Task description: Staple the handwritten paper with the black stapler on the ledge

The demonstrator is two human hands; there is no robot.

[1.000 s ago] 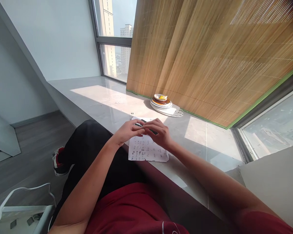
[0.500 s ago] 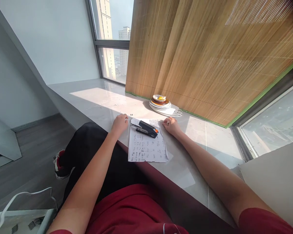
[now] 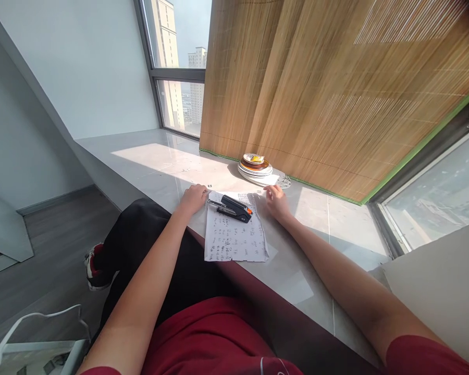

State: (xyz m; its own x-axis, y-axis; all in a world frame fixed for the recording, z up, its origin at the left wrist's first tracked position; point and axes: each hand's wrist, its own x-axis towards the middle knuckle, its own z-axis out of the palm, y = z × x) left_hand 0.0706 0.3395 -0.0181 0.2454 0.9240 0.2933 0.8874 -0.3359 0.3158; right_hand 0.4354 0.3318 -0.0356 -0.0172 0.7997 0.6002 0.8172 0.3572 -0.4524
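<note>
A black stapler with an orange spot at its end lies opened on handwritten sheets of paper. My left hand rests on the pale tiled ledge beside the upper left of the sheets, fingers loosely bent and holding nothing visible. Across the paper, at its upper right edge, my right hand has its fingers partly spread, with no object to be seen in them. A small dark piece lies on the ledge just beyond my left hand.
Behind the paper stands a stack of plates with something yellow on top, close to a bamboo blind. The ledge ends at its front edge above my legs. At lower left is a white cable.
My right hand has lifted slightly and its fingers have loosened from a curl. My left hand has shifted a little right, towards the paper. The stapler and sheets stay in place.
</note>
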